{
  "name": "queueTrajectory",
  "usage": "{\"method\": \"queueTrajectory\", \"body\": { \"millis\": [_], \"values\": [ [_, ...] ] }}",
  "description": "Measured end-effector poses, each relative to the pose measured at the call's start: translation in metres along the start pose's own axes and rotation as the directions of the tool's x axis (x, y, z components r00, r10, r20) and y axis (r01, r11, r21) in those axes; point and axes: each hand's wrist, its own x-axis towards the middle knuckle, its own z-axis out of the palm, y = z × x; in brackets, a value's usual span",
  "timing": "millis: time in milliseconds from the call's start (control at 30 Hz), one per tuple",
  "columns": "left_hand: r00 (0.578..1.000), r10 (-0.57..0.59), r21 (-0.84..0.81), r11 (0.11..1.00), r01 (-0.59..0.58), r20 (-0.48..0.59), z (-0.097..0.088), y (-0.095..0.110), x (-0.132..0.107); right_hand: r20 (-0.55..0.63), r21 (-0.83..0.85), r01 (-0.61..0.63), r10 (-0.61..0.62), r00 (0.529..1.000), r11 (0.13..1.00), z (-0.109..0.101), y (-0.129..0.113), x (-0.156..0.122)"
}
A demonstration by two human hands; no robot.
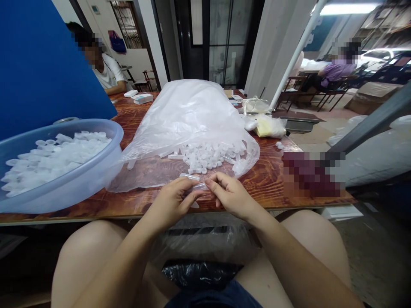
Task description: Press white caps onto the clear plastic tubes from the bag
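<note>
Close to the table's front edge, my left hand (176,196) is closed around small clear plastic tubes. One plastic tube (199,186) lies across between my two hands, and a second tube (189,176) sticks out above my left fingers. My right hand (229,194) pinches the right end of the nearer tube with thumb and forefinger; whether a cap sits there is hidden by the fingertips. Just beyond my hands, a heap of small white plastic caps (205,156) spills from the mouth of a large clear plastic bag (195,107). A few loose tubes lie among the caps.
A blue basin (114,132) full of translucent tubes stands at the left, beneath a blue panel (41,64). Wrapped packets (269,126) and a few loose caps (280,145) lie at the right of the wooden table (141,112). Other people sit at back left and back right.
</note>
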Motion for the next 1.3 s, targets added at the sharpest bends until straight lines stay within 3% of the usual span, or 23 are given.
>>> {"method": "queueTrajectory", "body": {
  "millis": [100, 233, 333, 400, 467, 567, 667, 767, 867, 933, 1000, 1133, 1233, 1300],
  "values": [
    [0.998, 0.055, 0.069, 0.996, -0.053, -0.030, 0.000, 0.002, -0.002, 0.069, 0.180, -0.044, 0.032, 0.997, 0.983, 0.001, 0.000, 0.002],
    [0.991, 0.086, 0.158, 0.985, -0.070, -0.099, -0.002, 0.008, -0.006, 0.132, 0.419, -0.141, 0.094, 0.987, 0.897, 0.005, 0.002, 0.003],
    [0.994, -0.103, -0.115, 0.989, 0.098, -0.034, -0.007, 0.009, -0.006, 0.081, 0.453, -0.073, 0.040, 0.996, 0.889, 0.007, 0.003, 0.001],
    [0.965, -0.243, -0.387, 0.884, 0.262, 0.099, -0.010, 0.008, -0.007, -0.056, 0.323, 0.130, -0.118, 0.991, 0.937, 0.006, 0.002, -0.001],
    [0.924, -0.321, -0.560, 0.735, 0.382, 0.209, -0.013, 0.006, -0.008, -0.169, 0.082, 0.334, -0.317, 0.933, 0.939, 0.003, 0.000, -0.004],
    [0.882, -0.368, -0.644, 0.606, 0.467, 0.293, -0.014, 0.003, -0.009, -0.158, -0.196, 0.503, -0.533, 0.831, 0.842, -0.003, -0.004, -0.009],
    [0.885, -0.313, -0.636, 0.615, 0.466, 0.346, -0.014, 0.004, -0.011, -0.095, -0.266, 0.556, -0.596, 0.797, 0.787, -0.005, -0.007, -0.013],
    [0.935, -0.249, -0.537, 0.768, 0.349, 0.251, -0.012, 0.008, -0.013, -0.141, -0.189, 0.466, -0.494, 0.858, 0.864, -0.002, -0.005, -0.015],
    [0.986, -0.144, -0.266, 0.950, 0.160, 0.079, -0.008, 0.011, -0.015, -0.224, 0.085, 0.306, -0.281, 0.933, 0.948, 0.005, 0.000, -0.014],
    [0.999, -0.042, -0.077, 0.996, 0.041, -0.002, -0.003, 0.012, -0.016, -0.226, 0.315, 0.196, -0.127, 0.966, 0.929, 0.011, 0.003, -0.012],
    [0.999, 0.028, 0.010, 1.000, -0.028, -0.030, 0.002, 0.012, -0.017, -0.189, 0.492, 0.099, -0.005, 0.982, 0.865, 0.016, 0.005, -0.009],
    [0.994, 0.023, -0.123, 0.992, -0.010, 0.106, 0.007, 0.016, -0.016, -0.165, 0.628, 0.088, 0.022, 0.986, 0.773, 0.021, 0.003, -0.006],
    [0.966, -0.043, -0.348, 0.928, 0.133, 0.256, 0.001, 0.016, -0.014, -0.145, 0.666, 0.132, -0.046, 0.988, 0.734, 0.018, -0.006, -0.009],
    [0.950, -0.150, -0.489, 0.829, 0.272, 0.275, -0.007, 0.010, -0.011, -0.075, 0.722, 0.097, -0.062, 0.995, 0.685, 0.015, -0.012, -0.013]
  ]
}}
